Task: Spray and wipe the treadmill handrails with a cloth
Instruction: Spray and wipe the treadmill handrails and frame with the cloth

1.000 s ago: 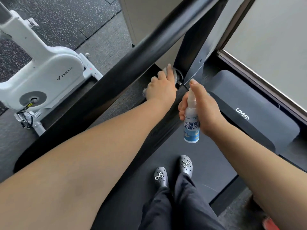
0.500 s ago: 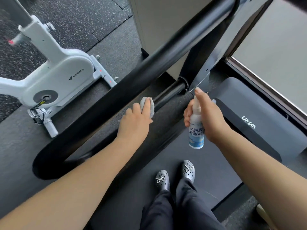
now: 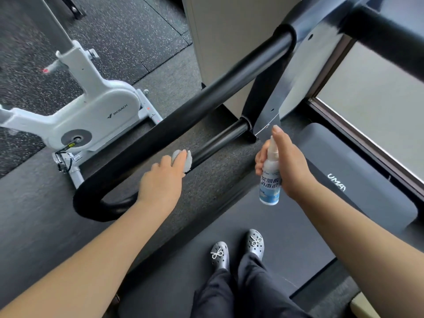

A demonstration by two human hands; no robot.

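Since the earlier frame the cloth (image 3: 183, 159), clenched in the left hand (image 3: 161, 180), is drawn down the handrail (image 3: 213, 143), whose long axis runs up-right toward the spray bottle (image 3: 270, 180), gripped closed by the right hand (image 3: 289, 166).

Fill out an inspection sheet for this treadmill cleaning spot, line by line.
Surface: black treadmill belt, person's two shoes standing on it.
Job's things: grey cloth pressed on the lower bar of the looped black handrail; spray bottle upright, nozzle toward the rail.
Clutter: nothing seen.
Grippers: left hand closed on the cloth; right hand closed on the bottle, forefinger on top.
Cables: loose wiring at the white exercise bike base.
Surroundings: speckled rubber floor, frosted window.
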